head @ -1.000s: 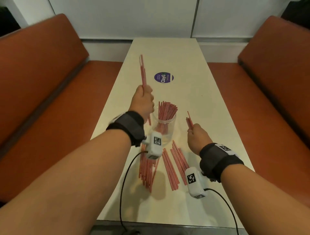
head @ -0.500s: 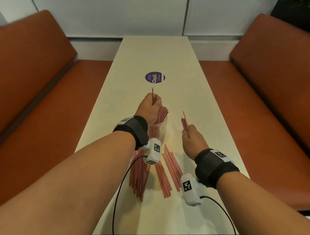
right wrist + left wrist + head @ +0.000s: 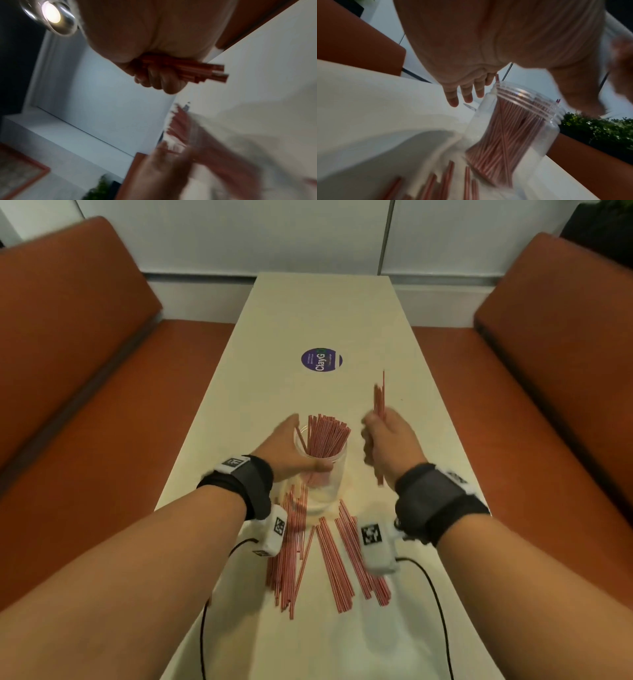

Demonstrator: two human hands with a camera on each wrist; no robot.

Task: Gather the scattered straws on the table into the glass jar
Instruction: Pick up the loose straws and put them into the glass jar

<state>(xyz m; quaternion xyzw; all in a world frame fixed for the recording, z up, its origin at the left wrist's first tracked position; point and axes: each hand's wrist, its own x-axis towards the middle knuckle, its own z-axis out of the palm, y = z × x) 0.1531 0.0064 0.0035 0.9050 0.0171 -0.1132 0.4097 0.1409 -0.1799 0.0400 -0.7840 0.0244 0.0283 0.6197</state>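
The glass jar stands upright on the desk, already packed with red straws whose tops fan out above its rim. The left hand is at the jar's left side with its fingers straight and released, holding nothing; the thumb lies across the near wall of the jar, most likely to steady it so it does not tip while more straws go in. Whether the other fingers touch the glass cannot be told, since the left wrist view shows them just beside the threaded rim with a gap. The right hand hovers just to the right of the jar, fingers clenched around a small bundle of straws held nearly upright, ends projecting above and below the fist; that upright hold suits dropping them end-first into the mouth. On the near side of the jar, many loose straws lie flat on the desk in several rough groups, some right against the jar's base. Judging by this, the task is partway done, and the bundle's delivery looks like the step in hand. Beyond the jar a round purple sticker sits on the desk.
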